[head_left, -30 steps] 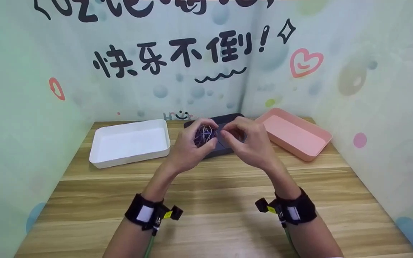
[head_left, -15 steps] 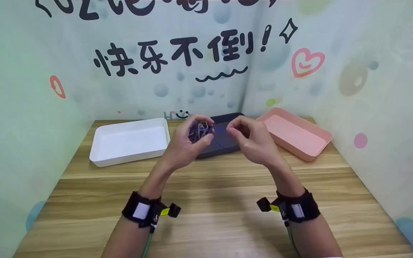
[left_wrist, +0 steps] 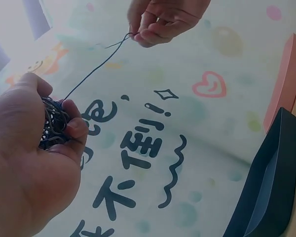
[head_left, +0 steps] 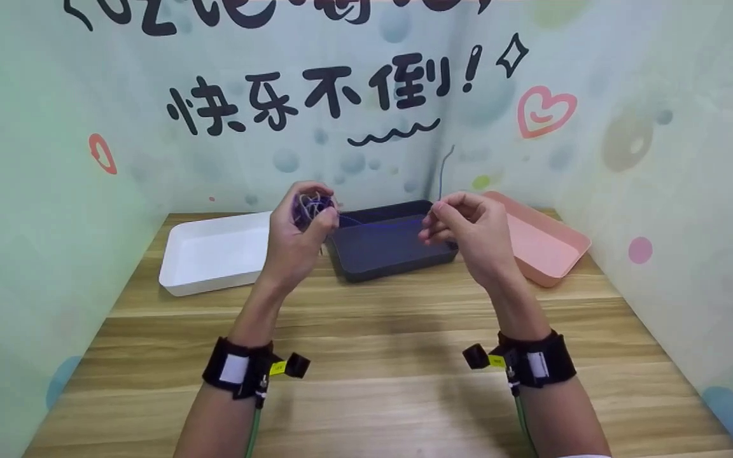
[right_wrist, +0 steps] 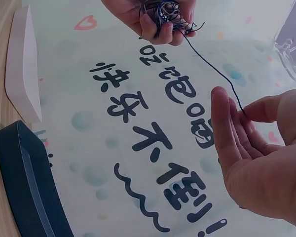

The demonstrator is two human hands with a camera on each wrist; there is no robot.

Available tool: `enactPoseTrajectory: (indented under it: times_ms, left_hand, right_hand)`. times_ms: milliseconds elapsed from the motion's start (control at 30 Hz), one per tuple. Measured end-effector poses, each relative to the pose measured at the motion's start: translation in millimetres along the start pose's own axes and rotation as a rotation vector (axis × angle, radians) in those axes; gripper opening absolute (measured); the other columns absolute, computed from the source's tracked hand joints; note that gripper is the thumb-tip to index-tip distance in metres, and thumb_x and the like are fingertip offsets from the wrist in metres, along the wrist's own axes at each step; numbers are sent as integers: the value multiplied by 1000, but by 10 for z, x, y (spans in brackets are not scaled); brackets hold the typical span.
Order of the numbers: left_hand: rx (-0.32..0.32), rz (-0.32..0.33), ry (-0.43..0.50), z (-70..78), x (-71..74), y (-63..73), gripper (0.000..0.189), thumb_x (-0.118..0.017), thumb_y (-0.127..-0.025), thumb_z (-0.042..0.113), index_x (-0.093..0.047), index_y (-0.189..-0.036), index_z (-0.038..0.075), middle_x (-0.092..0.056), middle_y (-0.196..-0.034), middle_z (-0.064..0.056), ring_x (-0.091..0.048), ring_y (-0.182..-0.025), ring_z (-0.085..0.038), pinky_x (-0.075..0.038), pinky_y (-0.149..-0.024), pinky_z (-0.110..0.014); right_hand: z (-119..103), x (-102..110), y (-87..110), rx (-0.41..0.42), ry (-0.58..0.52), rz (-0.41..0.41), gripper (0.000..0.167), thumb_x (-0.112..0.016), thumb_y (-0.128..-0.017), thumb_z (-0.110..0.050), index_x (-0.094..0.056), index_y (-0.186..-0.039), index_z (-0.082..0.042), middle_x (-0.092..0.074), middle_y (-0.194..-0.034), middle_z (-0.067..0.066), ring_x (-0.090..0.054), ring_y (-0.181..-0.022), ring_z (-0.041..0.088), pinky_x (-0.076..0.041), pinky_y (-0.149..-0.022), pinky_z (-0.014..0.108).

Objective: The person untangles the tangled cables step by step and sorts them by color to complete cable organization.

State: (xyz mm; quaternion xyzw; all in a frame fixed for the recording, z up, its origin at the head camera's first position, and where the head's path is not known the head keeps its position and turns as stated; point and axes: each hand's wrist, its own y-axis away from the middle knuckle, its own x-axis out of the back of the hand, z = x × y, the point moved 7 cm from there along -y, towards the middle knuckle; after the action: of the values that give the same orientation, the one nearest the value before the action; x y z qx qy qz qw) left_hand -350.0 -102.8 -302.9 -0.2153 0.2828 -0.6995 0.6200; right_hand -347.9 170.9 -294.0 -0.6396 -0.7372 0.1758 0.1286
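Note:
My left hand (head_left: 290, 251) grips a tangled bundle of thin wires (head_left: 311, 208), mostly blue and purple with some pale strands. One blue wire (left_wrist: 96, 67) runs out of the bundle across to my right hand (head_left: 478, 238), which pinches it between thumb and fingers. Its loose end (head_left: 441, 175) stands up above the right hand in the head view. Seen from the right wrist, the wire spans the gap between the hands with a slight bend, and the bundle (right_wrist: 163, 14) shows in the left fingers. Both hands are raised, overlapping the trays behind them in the head view.
A dark tray (head_left: 398, 251) lies at the back middle of the wooden table (head_left: 366, 356). To its left is a white tray (head_left: 220, 254), partly behind the left hand. A pink tray (head_left: 541, 238) sits at an angle on the right. Printed curtains enclose the table.
The hands have moved apart, the left carrying the bundle leftward and the right shifting right. A length of blue wire has come out between them, and its loose end now shows above the right hand.

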Motion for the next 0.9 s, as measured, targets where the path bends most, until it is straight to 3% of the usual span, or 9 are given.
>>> enactPoseTrajectory:
  times_ms: [100, 300, 400, 600, 700, 900]
  left_hand:
    - [35, 46, 35, -13, 55, -7, 24, -65, -105, 10, -65, -128, 3, -69, -104, -11, -67, -89, -15, -56, -69, -23]
    - [69, 83, 83, -25, 97, -15, 24, -67, -107, 13, -65, -129, 5, -67, -104, -11, -65, -84, -14, -55, -67, -22]
    - [58, 86, 56, -21, 95, -15, 23, -67, -107, 12, -66, -129, 6, -67, -104, -10, -65, -84, -15, -55, -66, -22]
    - [5, 73, -107, -7, 73, -4, 29, -67, -106, 13, -66, -133, 1, -71, -109, -8, -71, -94, -18, -60, -72, -25]
    - [4, 84, -136, -13, 78, -7, 29, -67, -106, 13, -67, -134, 3, -73, -112, -9, -73, -97, -20, -61, -72, -26]
    - [48, 112, -154, -55, 105, -15, 28, -66, -108, 13, -67, -135, 7, -72, -112, -11, -69, -92, -18, -59, -67, -24]
  right_hand:
    - [56, 19, -7, -59, -61, 25, 17, -65, -110, -6, -72, -98, 3, -77, -83, 10, -77, -67, 21, -71, -70, 37]
    - [185, -40, -21, -239, -386, 0, 27, -56, -109, -3, -73, -88, -3, -72, -76, 6, -69, -62, 15, -60, -61, 25]
    - [164, -37, -8, -216, -330, 12, 23, -59, -111, -5, -73, -92, -2, -73, -78, 6, -69, -64, 16, -62, -64, 26]
    - [-32, 35, 61, 6, 141, 133, 12, -72, -107, -9, -76, -103, 2, -79, -83, 5, -78, -69, 21, -70, -71, 34]
    - [-183, 19, 115, 156, 269, 181, 11, -73, -105, -8, -78, -100, 1, -80, -80, 3, -77, -65, 19, -68, -66, 32]
    - [-432, -235, 248, 495, 407, 56, 12, -73, -103, 0, -76, -93, 4, -77, -76, 10, -74, -64, 11, -61, -63, 20]
